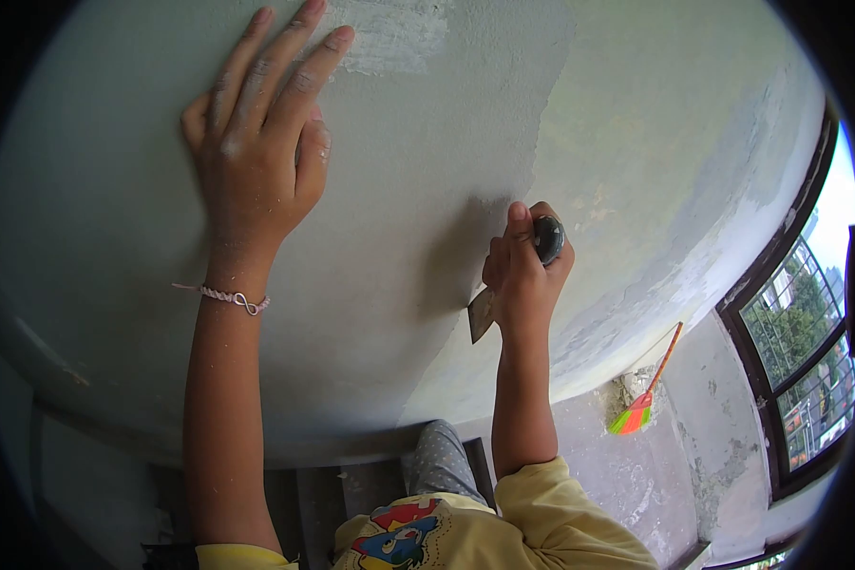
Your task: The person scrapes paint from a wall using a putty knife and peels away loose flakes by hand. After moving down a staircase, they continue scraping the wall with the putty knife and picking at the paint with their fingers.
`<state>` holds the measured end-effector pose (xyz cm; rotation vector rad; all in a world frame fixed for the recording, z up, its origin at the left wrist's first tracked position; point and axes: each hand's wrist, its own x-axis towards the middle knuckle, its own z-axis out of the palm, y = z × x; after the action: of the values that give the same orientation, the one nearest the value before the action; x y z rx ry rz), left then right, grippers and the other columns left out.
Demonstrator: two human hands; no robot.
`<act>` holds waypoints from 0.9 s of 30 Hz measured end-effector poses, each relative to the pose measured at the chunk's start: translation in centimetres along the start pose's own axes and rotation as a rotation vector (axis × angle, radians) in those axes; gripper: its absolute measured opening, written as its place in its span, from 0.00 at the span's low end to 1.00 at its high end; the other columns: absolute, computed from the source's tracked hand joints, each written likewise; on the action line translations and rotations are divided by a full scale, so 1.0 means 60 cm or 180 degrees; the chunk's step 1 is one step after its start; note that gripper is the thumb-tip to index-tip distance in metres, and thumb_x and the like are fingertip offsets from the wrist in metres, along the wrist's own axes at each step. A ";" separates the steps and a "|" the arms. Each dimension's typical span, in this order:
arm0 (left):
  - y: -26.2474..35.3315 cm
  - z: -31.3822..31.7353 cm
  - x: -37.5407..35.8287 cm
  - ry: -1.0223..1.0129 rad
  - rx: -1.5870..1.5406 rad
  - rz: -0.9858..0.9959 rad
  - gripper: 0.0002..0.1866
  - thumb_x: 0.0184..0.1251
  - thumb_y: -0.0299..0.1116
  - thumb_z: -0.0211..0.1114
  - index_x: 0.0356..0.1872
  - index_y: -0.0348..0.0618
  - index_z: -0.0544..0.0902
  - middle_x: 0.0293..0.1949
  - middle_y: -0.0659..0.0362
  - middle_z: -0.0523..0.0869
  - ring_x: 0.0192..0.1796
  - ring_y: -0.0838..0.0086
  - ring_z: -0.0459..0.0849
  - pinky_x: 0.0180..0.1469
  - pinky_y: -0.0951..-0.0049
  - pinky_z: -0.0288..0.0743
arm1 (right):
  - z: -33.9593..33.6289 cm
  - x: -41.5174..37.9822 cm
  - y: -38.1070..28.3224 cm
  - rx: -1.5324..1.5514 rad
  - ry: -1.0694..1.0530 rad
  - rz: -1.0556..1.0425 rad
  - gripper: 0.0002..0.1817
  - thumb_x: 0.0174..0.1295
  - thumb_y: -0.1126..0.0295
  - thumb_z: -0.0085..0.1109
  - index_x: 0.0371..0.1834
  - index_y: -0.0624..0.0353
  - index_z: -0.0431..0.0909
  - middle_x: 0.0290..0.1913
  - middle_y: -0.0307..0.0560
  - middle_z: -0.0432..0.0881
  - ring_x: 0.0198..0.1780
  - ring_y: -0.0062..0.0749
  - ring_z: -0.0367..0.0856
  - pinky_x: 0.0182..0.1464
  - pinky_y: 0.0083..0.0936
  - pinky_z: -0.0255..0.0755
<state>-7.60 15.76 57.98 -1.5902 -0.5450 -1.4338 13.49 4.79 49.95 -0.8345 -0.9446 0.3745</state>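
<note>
My left hand lies against the grey wall, its fingers stretched upward and dusted with white powder. A braided bracelet circles that wrist. My right hand is wrapped round the dark handle of a putty knife, lower down and to the right. The knife's metal blade points down and left, at or close to the wall; whether its edge touches cannot be made out. Near the right hand, an uneven border runs between smooth grey coating and a paler, greenish surface. A rough whitish patch shows above, beside the left fingertips.
A broom with green and orange bristles leans at the lower right, above the grey floor. Dark-framed windows with a grille stand at the far right. Dark step-like edges show below the wall, near my leg.
</note>
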 end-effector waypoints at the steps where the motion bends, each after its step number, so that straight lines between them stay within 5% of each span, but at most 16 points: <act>1: 0.001 0.000 0.001 0.0007 -0.0005 0.0003 0.29 0.62 0.27 0.54 0.66 0.63 0.79 0.70 0.67 0.78 0.74 0.67 0.72 0.62 0.68 0.59 | 0.001 -0.001 -0.001 -0.0017 0.0009 -0.0016 0.24 0.73 0.62 0.61 0.20 0.54 0.62 0.15 0.30 0.62 0.15 0.12 0.57 0.17 0.18 0.49; 27: 0.005 -0.007 0.001 -0.0091 -0.0049 -0.0102 0.31 0.60 0.25 0.54 0.65 0.62 0.80 0.69 0.68 0.79 0.73 0.67 0.73 0.63 0.68 0.60 | 0.012 -0.005 0.013 -0.0175 0.0111 -0.0065 0.22 0.74 0.63 0.59 0.21 0.55 0.64 0.16 0.30 0.63 0.16 0.11 0.57 0.17 0.18 0.51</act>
<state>-7.57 15.22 57.93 -1.6229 -0.5796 -1.4442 12.78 5.42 49.40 -0.8782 -0.9338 0.3167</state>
